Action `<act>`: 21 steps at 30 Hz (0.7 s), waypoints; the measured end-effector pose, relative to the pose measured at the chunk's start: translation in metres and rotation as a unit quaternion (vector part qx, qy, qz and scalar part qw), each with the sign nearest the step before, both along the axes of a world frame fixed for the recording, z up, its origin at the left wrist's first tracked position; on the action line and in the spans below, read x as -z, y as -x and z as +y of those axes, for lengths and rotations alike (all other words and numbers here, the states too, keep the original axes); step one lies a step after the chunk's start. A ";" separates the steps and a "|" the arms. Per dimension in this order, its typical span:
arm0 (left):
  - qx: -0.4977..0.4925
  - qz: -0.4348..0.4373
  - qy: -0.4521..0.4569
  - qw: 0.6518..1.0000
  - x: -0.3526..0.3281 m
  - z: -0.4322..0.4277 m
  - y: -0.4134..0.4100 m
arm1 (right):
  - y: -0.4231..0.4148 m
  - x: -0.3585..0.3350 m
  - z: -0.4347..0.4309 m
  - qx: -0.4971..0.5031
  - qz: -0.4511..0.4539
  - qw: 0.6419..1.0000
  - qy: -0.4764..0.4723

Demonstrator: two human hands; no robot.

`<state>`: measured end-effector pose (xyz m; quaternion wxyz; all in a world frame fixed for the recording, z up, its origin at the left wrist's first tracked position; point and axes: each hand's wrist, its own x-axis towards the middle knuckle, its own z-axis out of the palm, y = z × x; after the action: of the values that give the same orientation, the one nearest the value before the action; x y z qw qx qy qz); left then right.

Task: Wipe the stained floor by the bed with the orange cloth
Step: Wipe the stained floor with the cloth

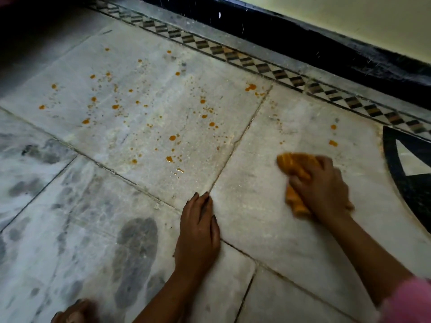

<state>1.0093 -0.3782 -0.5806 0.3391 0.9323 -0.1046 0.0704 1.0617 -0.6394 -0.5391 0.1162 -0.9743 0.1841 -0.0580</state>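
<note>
Cloth point(294, 169), orange, crumpled, at four o'clock on spotted marble floor point(140, 117).
Soft and light, I judge; right hand point(324, 190) bunches it, left hand point(198, 229) pressed flat.

It looked like a room in a home; the floor point(268, 229) was of large pale marble slabs with grey veins and dark joints; a border point(245, 59) of black and tan diamonds ran along a black skirting point(303, 36) beneath a pale wall point(349, 12); a black curved inlay point(410, 183) sat at the right; orange spots point(172, 137) lay splashed on the slabs.
</note>
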 end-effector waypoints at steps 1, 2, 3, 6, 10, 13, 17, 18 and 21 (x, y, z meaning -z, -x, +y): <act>-0.002 0.001 0.001 1.000 0.000 0.000 0.000 | -0.025 0.001 0.007 0.017 -0.001 1.000 0.003; -0.003 0.004 0.002 1.000 -0.001 0.000 0.000 | -0.047 -0.001 0.019 0.021 0.003 1.000 0.002; -0.003 0.007 0.001 1.000 -0.001 0.000 0.000 | -0.062 0.000 0.035 0.008 0.012 1.000 0.001; 0.019 -0.004 -0.022 1.000 -0.002 -0.001 -0.001 | -0.046 0.008 0.076 -0.107 0.008 0.994 0.007; 0.047 -0.028 -0.088 0.995 -0.003 -0.007 -0.001 | 0.063 0.005 0.057 -0.251 -0.010 0.967 -0.035; 0.067 -0.037 -0.116 0.990 -0.006 -0.014 -0.002 | 0.106 0.003 -0.002 -0.179 -0.013 0.983 -0.024; 0.134 -0.029 -0.132 0.982 -0.012 -0.039 -0.004 | 0.049 0.000 -0.051 0.114 -0.014 0.992 -0.046; 0.151 -0.014 -0.140 0.979 -0.014 -0.045 -0.006 | 0.026 0.001 -0.049 0.135 -0.013 0.990 -0.040; 0.187 0.046 -0.182 0.964 -0.027 -0.058 -0.016 | -0.016 -0.004 -0.018 0.118 0.005 0.993 -0.027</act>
<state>1.0250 -0.4365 -0.5537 0.1750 0.9443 -0.2728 -0.0575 1.0780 -0.6578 -0.5353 0.1341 -0.9425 0.2998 -0.0617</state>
